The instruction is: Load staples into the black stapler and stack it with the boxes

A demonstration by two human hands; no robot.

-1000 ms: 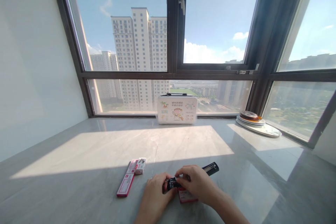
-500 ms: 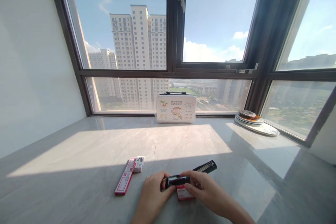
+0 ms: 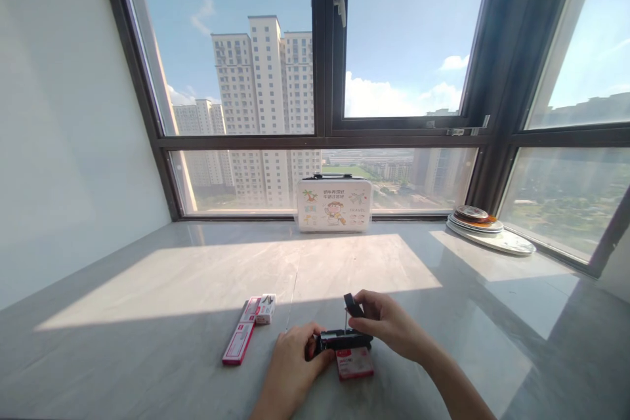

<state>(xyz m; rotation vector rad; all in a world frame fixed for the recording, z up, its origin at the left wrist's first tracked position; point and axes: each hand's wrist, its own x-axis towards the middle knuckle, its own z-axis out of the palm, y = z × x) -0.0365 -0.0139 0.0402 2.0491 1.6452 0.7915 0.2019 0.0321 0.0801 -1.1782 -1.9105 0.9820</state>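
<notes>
A black stapler (image 3: 344, 339) is hinged open in front of me, its body lying level. My left hand (image 3: 298, 357) grips the body's left end between thumb and fingers. At the other side, my right hand (image 3: 386, 323) pinches the stapler's raised upper arm (image 3: 350, 306), which stands tilted over the body. A thin rod links the raised arm and the body. Just on the near side of the stapler lies a small red-and-white box (image 3: 355, 365), its far edge covered by the stapler.
To the left lie long pink-and-white boxes (image 3: 239, 343) in a row, with a small white box with a staple picture (image 3: 266, 309) against them. A printed white case (image 3: 335, 205) stands by the window. Stacked plates (image 3: 485, 228) sit at the back right.
The stapler's upper arm has swung up from lying stretched out to the right. My right hand has moved from the stapler's body up onto that arm. The left hand keeps its hold.
</notes>
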